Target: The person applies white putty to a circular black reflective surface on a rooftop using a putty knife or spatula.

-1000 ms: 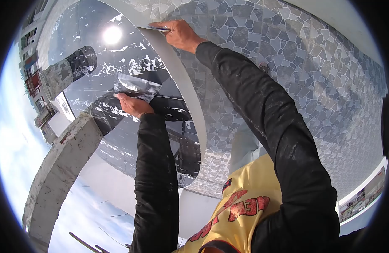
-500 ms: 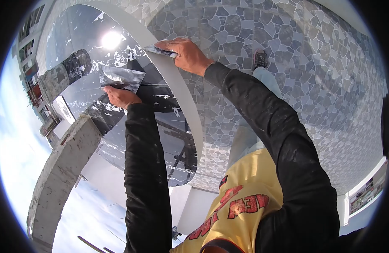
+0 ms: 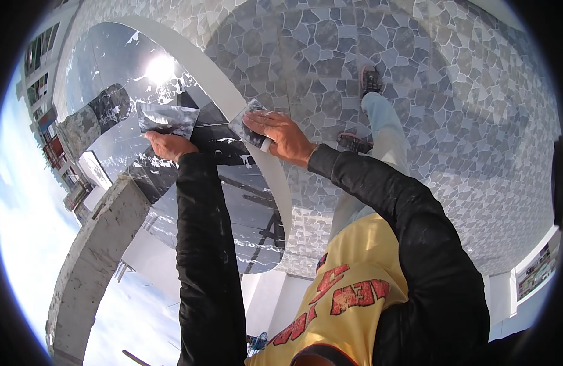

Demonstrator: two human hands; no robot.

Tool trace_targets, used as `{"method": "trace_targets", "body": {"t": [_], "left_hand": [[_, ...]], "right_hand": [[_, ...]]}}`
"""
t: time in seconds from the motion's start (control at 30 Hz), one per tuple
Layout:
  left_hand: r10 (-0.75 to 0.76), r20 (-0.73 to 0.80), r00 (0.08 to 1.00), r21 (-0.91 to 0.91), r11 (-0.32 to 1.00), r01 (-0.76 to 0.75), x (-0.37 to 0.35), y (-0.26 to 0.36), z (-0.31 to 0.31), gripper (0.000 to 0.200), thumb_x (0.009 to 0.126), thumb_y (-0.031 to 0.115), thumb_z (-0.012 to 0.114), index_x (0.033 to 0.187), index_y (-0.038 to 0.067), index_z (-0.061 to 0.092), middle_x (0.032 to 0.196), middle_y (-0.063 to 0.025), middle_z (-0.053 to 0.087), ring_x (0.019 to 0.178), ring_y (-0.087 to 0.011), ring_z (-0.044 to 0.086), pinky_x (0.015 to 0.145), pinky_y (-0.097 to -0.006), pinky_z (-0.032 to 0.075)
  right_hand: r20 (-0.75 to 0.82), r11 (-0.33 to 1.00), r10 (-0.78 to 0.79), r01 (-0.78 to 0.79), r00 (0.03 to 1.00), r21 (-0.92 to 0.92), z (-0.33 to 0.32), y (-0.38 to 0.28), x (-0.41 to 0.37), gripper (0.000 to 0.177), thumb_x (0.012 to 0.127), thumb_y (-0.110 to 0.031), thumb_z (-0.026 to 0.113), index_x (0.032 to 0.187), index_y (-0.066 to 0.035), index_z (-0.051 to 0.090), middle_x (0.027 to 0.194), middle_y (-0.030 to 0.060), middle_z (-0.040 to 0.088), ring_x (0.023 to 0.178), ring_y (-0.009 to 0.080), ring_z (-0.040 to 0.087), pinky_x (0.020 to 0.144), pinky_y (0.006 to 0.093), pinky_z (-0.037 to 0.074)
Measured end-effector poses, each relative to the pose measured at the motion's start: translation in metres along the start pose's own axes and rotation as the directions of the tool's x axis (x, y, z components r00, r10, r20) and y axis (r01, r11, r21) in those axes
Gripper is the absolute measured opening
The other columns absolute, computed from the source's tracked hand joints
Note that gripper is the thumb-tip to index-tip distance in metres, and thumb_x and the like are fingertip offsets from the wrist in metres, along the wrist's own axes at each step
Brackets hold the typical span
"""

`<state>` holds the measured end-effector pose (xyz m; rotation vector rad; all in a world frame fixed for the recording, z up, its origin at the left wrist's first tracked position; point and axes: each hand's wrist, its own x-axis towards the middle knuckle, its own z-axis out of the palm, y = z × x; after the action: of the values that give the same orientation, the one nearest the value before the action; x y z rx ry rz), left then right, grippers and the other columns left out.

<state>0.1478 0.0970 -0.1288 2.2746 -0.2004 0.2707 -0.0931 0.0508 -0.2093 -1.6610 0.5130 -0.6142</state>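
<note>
Black, mirror-glossy and flecked with white, the oval panel (image 3: 251, 183) is our landmark, its smooth, pale, curved rim (image 3: 211, 76) passing under our right hand (image 3: 284, 137). That hand, the one nearer the rim, holds a thin, grey-streaked metal plate (image 3: 248, 133), fingers laid together over its face (we cannot see the thumb). The plate overlaps the panel's right edge and lies leftward from our palm; its long axis is partly covered. Our left hand (image 3: 170, 145) pinches the lower edge of a thin, silvery rectangular sheet (image 3: 168, 119), lying crosswise above the panel's middle. Right of the panel spreads grey stone-patterned tile flooring (image 3: 452, 146); at its lower left curves a rough concrete beam (image 3: 101, 244).
</note>
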Motion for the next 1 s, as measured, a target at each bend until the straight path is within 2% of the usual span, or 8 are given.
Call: {"method": "trace_targets", "body": {"t": [0.17,0.23,0.3,0.37,0.47,0.7,0.9,1.0], "left_hand": [[-0.037,-0.032,0.999,-0.046,0.998,0.035,0.001,0.001,0.002,0.064,0.104,0.042,0.038,0.122,-0.017,0.054,0.118,-0.0247,0.062,0.100,-0.0279,0.057,0.096,-0.0353,0.043],[-0.045,-0.058,0.997,-0.085,0.996,0.040,0.002,-0.005,0.002,0.064,0.104,0.042,0.040,0.120,-0.017,0.055,0.115,-0.0230,0.062,0.099,-0.0263,0.057,0.095,-0.0348,0.043],[-0.094,-0.037,0.995,-0.067,0.994,0.092,0.005,-0.006,0.001,0.063,0.103,0.042,0.042,0.120,-0.017,0.056,0.114,-0.0216,0.062,0.099,-0.0249,0.056,0.094,-0.0341,0.042],[-0.099,-0.042,0.994,-0.109,0.990,0.094,0.009,-0.013,0.002,0.061,0.103,0.040,0.043,0.121,-0.017,0.055,0.115,-0.0218,0.063,0.100,-0.0246,0.056,0.095,-0.0336,0.042],[-0.067,-0.005,0.998,-0.101,0.993,0.067,0.014,-0.024,-0.001,0.062,0.103,0.040,0.042,0.126,-0.017,0.052,0.122,-0.0253,0.061,0.107,-0.0271,0.056,0.097,-0.0334,0.041],[-0.093,0.006,0.996,-0.050,0.994,0.093,0.009,-0.013,0.000,0.063,0.103,0.040,0.039,0.126,-0.018,0.051,0.126,-0.0272,0.058,0.109,-0.0302,0.057,0.099,-0.0348,0.040],[-0.065,-0.010,0.998,-0.050,0.997,0.064,0.007,-0.012,0.001,0.065,0.103,0.043,0.038,0.123,-0.016,0.054,0.120,-0.0230,0.061,0.103,-0.0289,0.057,0.094,-0.0369,0.042],[-0.050,-0.017,0.999,-0.057,0.997,0.049,0.005,-0.009,0.002,0.066,0.103,0.044,0.037,0.123,-0.016,0.055,0.119,-0.0239,0.061,0.101,-0.0300,0.057,0.095,-0.0379,0.042]], "right_hand": [[0.069,0.993,0.102,-0.107,0.992,0.060,-0.032,0.008,0.020,0.058,0.072,0.010,0.057,0.124,-0.013,0.065,0.120,0.0074,0.067,0.112,0.0273,0.061,0.099,0.0414,0.045],[-0.170,0.984,0.101,-0.074,0.980,0.159,-0.037,0.011,0.073,0.051,0.076,0.007,0.055,0.121,-0.013,0.067,0.107,0.0130,0.070,0.096,0.0304,0.066,0.087,0.0402,0.051],[-0.078,0.984,0.169,-0.164,0.982,0.075,-0.035,0.018,0.131,0.048,0.083,0.007,0.057,0.125,-0.015,0.065,0.103,0.0157,0.071,0.074,0.0245,0.067,0.068,0.0309,0.054],[-0.221,0.998,-0.001,0.016,0.975,0.068,-0.011,0.041,0.189,0.044,0.087,0.001,0.056,0.126,-0.016,0.065,0.091,0.0168,0.070,0.058,0.0202,0.060,0.062,0.0323,0.051],[-0.139,0.994,0.077,-0.066,0.987,0.085,-0.005,0.040,0.238,0.042,0.088,-0.003,0.056,0.126,-0.018,0.065,0.086,0.0155,0.070,0.057,0.0174,0.059,0.060,0.0310,0.051],[0.046,0.992,0.127,-0.128,0.991,0.023,-0.001,0.037,0.238,0.048,0.087,-0.001,0.054,0.129,-0.022,0.064,0.089,0.0131,0.072,0.061,0.0186,0.063,0.066,0.0305,0.053],[0.014,0.994,0.051,-0.052,0.999,0.101,-0.003,0.040,0.190,0.056,0.081,0.005,0.050,0.129,-0.020,0.063,0.118,0.0111,0.069,0.096,0.0256,0.070,0.089,0.0310,0.055],[0.044,0.988,0.048,-0.054,0.998,0.144,-0.011,0.030,0.159,0.060,0.078,0.008,0.048,0.131,-0.018,0.061,0.128,0.0110,0.063,0.117,0.0265,0.062,0.102,0.0340,0.049]]}}
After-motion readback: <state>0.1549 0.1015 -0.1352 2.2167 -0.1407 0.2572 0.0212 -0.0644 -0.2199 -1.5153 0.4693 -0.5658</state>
